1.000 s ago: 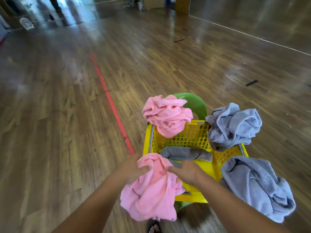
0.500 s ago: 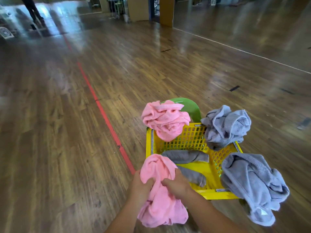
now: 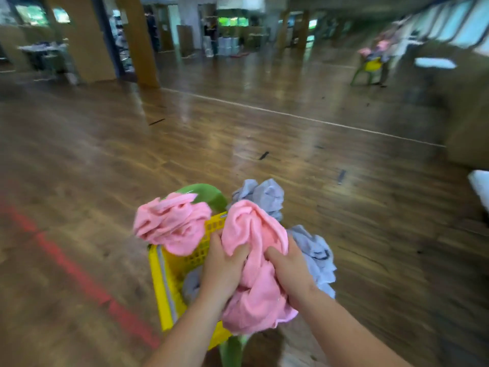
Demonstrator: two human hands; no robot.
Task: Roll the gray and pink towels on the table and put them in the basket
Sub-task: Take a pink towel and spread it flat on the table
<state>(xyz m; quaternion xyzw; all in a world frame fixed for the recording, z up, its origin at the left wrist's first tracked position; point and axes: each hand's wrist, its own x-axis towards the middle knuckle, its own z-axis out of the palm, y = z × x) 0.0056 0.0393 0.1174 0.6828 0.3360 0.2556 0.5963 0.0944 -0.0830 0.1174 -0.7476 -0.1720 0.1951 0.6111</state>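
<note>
In the head view, your left hand (image 3: 223, 274) and right hand (image 3: 289, 274) each have a closed grip on the bunched pink towel (image 3: 254, 290). Your thumbs press into its upper folds, and you hold it above the near right part of the yellow basket (image 3: 164, 282).

A second pink towel (image 3: 172, 223) drapes over the basket's far left rim. The far gray towel (image 3: 262, 194) hangs at the far right corner and the near gray towel (image 3: 315, 255) on the right side. A gray bundle (image 3: 191, 284) lies inside, possibly already rolled.

The basket seems to sit on a green chair (image 3: 209, 193) on the wood floor (image 3: 105, 154); no tabletop shows.

The towel you hold looks crumpled, not rolled. Carry it clear of the draped towels, spread it flat, fold it narrow, then roll it tightly from one short end.
</note>
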